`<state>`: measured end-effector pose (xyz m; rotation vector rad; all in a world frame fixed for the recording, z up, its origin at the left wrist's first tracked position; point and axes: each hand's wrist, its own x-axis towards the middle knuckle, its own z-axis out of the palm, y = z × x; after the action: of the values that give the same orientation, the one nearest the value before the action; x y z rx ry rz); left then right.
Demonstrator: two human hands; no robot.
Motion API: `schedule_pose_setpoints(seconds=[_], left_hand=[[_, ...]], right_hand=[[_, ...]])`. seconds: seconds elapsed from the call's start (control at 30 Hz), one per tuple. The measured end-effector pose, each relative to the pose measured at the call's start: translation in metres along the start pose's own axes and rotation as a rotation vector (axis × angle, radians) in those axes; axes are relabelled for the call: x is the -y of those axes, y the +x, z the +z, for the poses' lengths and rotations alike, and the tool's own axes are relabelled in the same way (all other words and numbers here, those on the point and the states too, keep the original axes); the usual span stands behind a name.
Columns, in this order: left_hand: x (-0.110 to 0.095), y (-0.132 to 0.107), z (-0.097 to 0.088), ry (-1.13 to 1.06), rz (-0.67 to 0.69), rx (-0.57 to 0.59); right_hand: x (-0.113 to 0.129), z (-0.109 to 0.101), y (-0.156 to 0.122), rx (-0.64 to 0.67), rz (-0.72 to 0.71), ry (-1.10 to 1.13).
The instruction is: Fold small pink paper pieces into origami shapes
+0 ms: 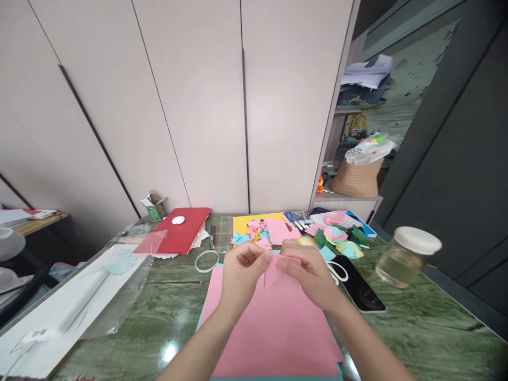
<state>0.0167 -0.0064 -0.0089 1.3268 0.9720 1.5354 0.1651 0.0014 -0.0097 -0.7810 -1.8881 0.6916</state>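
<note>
Both of my hands are raised over a large pink paper sheet (273, 328) that lies on the green marble table (416, 328). My left hand (242, 272) and my right hand (307, 270) each pinch one edge of a small pink paper piece (275, 267) held between them. The fingers of both hands are closed on it. A blue sheet shows under the pink sheet's edges.
A tape ring (207, 261), a red folder (178, 230) with a white mouse, a yellow sheet with paper scraps (254, 230), colored paper pieces (341, 238), a black phone (359, 288), a lidded glass jar (407, 256) and a clear plastic sleeve (99, 286) surround the hands.
</note>
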Motion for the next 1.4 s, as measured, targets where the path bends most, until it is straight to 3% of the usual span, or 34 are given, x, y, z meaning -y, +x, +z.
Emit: schedule_pose_setpoints(seconds=[0.27, 0.37, 0.63, 0.77, 0.9, 1.0, 1.13, 1.2, 1.3, 1.4], left_hand=[[-0.003, 0.001, -0.001, 0.018, -0.03, 0.052], [-0.003, 0.003, -0.003, 0.028, -0.017, 0.07], [0.004, 0.003, -0.004, -0.085, 0.028, -0.055], [0.002, 0.004, -0.003, -0.054, 0.009, -0.029], [-0.005, 0.002, -0.001, 0.024, -0.084, 0.153], [-0.006, 0.0, 0.0, 0.013, -0.138, 0.265], [-0.004, -0.001, 0.001, 0.033, -0.092, 0.159], [-0.005, -0.001, 0.001, 0.054, -0.064, 0.095], [-0.005, -0.001, 0.002, 0.067, -0.026, 0.041], [-0.004, -0.003, 0.001, 0.087, 0.018, 0.017]], right_hand=[[0.004, -0.002, 0.0, -0.023, 0.022, -0.04], [0.005, -0.004, 0.001, 0.034, 0.053, -0.049], [0.004, -0.004, 0.002, 0.092, 0.256, 0.168], [-0.001, -0.008, 0.001, -0.137, 0.223, 0.262], [-0.007, -0.013, 0.002, -0.335, 0.186, 0.226], [-0.01, -0.013, 0.003, -0.391, 0.176, 0.197], [-0.01, -0.013, 0.004, -0.368, 0.126, 0.218], [-0.007, -0.012, 0.002, -0.434, 0.032, 0.167], [0.0, -0.009, -0.003, -0.594, -0.155, -0.137], [0.009, -0.005, -0.007, -0.665, -0.268, -0.403]])
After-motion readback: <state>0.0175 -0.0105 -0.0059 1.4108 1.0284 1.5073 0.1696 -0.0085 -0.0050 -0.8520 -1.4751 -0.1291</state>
